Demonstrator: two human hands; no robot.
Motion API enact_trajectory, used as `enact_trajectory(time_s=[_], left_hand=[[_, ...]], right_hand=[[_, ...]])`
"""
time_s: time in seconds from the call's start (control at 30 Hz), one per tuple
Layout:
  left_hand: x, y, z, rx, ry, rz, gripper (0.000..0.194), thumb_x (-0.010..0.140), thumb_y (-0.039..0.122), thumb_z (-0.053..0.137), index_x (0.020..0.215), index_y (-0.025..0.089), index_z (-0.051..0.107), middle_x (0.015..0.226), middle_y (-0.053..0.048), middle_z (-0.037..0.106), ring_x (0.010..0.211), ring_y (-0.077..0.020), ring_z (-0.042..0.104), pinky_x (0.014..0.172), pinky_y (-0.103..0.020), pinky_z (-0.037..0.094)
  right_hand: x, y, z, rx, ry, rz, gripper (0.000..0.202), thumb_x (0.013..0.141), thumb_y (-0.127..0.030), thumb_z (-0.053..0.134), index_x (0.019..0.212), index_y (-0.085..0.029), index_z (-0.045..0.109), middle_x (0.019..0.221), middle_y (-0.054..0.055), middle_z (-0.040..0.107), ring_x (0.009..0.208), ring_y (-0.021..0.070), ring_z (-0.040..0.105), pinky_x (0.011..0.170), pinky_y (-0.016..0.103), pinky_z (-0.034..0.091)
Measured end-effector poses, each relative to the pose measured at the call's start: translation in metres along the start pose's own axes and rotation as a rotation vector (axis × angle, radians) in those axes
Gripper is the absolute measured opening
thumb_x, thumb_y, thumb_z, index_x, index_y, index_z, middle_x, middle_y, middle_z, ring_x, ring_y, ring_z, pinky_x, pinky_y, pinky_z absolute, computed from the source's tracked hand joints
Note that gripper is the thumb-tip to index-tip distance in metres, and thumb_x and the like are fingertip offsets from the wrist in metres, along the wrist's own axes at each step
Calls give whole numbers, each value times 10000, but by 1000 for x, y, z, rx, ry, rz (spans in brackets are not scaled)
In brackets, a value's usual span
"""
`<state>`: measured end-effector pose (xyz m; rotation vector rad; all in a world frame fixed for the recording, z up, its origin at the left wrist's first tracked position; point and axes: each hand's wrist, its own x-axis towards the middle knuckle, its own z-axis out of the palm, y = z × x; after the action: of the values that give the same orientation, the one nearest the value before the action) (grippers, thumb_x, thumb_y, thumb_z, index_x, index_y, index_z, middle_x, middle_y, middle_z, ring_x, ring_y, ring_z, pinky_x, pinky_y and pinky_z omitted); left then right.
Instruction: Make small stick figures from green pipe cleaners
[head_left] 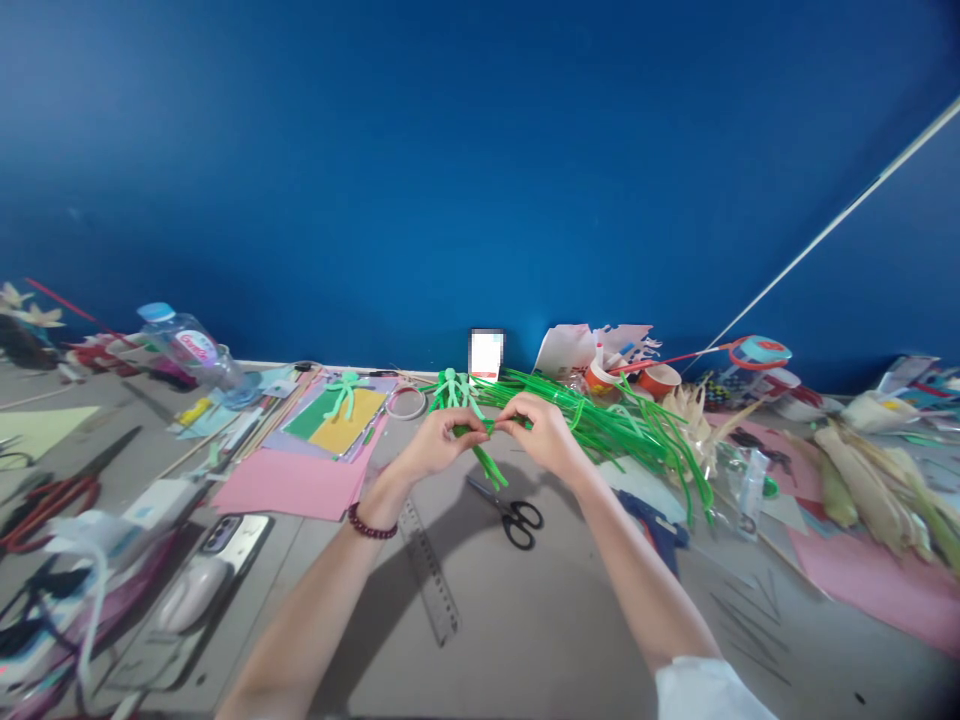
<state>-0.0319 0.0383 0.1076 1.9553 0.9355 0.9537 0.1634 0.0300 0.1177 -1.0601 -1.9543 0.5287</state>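
At the middle of the view, my left hand (444, 440) and my right hand (536, 430) pinch a green fuzzy stem piece (489, 466) between them, its legs hanging down. Just behind my left hand is a light green stick figure (451, 384). A bundle of green stems (615, 425) lies behind and to the right of my right hand. Below the hands are black-handled scissors (517, 518) and a clear ruler (431, 580). Another light green figure (345, 396) rests on coloured sheets (352, 425) to the left.
Pink paper (289, 483), a phone (247, 540), a mouse (195, 595) and red-handled scissors (52, 510) are left. A plastic bottle (187, 345) leans near the blue wall (480, 180). A blue glue gun (652, 525) and corn husks (870, 490) lie right.
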Motion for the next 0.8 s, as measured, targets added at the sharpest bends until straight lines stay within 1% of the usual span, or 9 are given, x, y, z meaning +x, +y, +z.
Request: enact_trajectory(time_s=[0.1, 0.17, 0.27, 0.37, 0.47, 0.57, 0.7, 0.8], left_hand=[[-2, -1, 2, 103, -43, 0, 172, 819, 303, 596, 749, 163, 668, 755, -47, 674, 706, -153, 590, 589, -238, 407], [-3, -3, 4, 200, -34, 11, 138, 824, 256, 583, 770, 170, 676, 761, -44, 678, 679, -145, 582, 572, -235, 390], [-3, -9, 9, 318, 30, 29, 107, 803, 180, 584, 763, 172, 683, 743, -40, 688, 641, -136, 572, 600, -245, 395], [-1, -15, 11, 324, 127, -16, 101, 777, 149, 590, 738, 168, 681, 740, -44, 698, 670, -148, 592, 612, -247, 408], [2, -18, 10, 213, 220, -73, 94, 759, 183, 606, 694, 164, 671, 713, -42, 694, 676, -155, 597, 619, -249, 428], [4, -18, 8, 6, 260, -132, 124, 731, 262, 639, 661, 162, 658, 673, -29, 678, 651, -152, 585, 616, -255, 441], [5, -15, 7, -254, 247, -220, 206, 678, 356, 698, 657, 155, 657, 656, -20, 657, 631, -142, 566, 624, -263, 443], [4, -12, 8, -362, 192, -242, 248, 647, 391, 731, 643, 154, 663, 630, -19, 642, 616, -140, 554, 622, -272, 438]], right_hand=[[-1, -3, 0, -63, -15, -10, 103, 810, -171, 620, 714, -205, 634, 770, 21, 628, 762, 166, 580, 658, 264, 421], [-3, -3, 3, -135, -25, -7, 98, 811, -165, 615, 728, -209, 643, 787, 28, 635, 799, 177, 582, 678, 272, 427], [-6, -3, 8, -223, -36, -2, 85, 810, -165, 617, 748, -215, 648, 813, 34, 641, 828, 185, 581, 698, 279, 429], [-7, -6, 14, -241, -35, -7, 92, 816, -173, 610, 741, -217, 643, 813, 35, 641, 834, 186, 582, 703, 278, 429], [-7, -6, 18, -217, -15, -7, 121, 823, -168, 590, 721, -212, 638, 785, 34, 630, 808, 178, 577, 692, 270, 425], [-7, -2, 20, -173, 5, -15, 125, 834, -188, 580, 726, -209, 639, 758, 29, 614, 775, 169, 567, 674, 262, 423], [-5, 8, 18, -135, 9, -22, 114, 841, -207, 585, 741, -211, 639, 769, 29, 620, 790, 175, 569, 682, 270, 423], [-4, 12, 14, -153, 11, -24, 103, 832, -192, 597, 738, -211, 636, 782, 33, 629, 806, 187, 563, 700, 286, 423]])
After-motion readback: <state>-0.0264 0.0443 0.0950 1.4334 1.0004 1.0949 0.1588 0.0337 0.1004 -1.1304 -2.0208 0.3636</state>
